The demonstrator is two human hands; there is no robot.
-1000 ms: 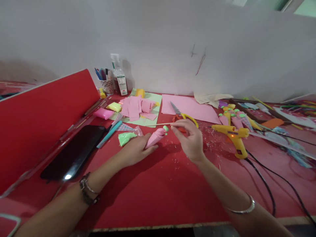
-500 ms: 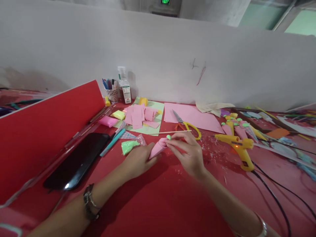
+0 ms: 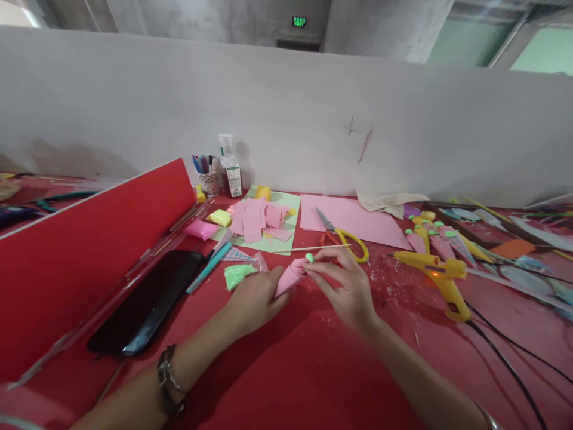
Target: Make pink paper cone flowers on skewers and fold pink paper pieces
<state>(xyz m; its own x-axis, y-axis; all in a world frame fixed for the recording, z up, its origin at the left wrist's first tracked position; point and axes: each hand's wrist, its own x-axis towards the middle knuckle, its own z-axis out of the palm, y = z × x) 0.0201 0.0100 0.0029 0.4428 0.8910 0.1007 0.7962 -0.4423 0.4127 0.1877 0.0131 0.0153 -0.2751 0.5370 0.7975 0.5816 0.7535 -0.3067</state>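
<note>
A rolled pink paper cone is gripped in my left hand, tilted up to the right. At its upper end sits a small light-green clay ball. The fingers of my right hand are pinched together against that ball, beside the cone's end; the fingertips partly cover the contact. A packet of light-green clay lies just behind my left hand. Behind my right hand are a thin wooden stick and scissors with yellow handles.
A yellow hot glue gun with a lit light lies right. Finished-looking cones are piled beyond it. Pink paper strips, a pink sheet, a bottle and a pen cup are at the back. A black phone lies left.
The camera view has tilted up slightly, so everything sits lower in the picture. Both hands keep nearly the same hold on the cone and the green clay ball.
</note>
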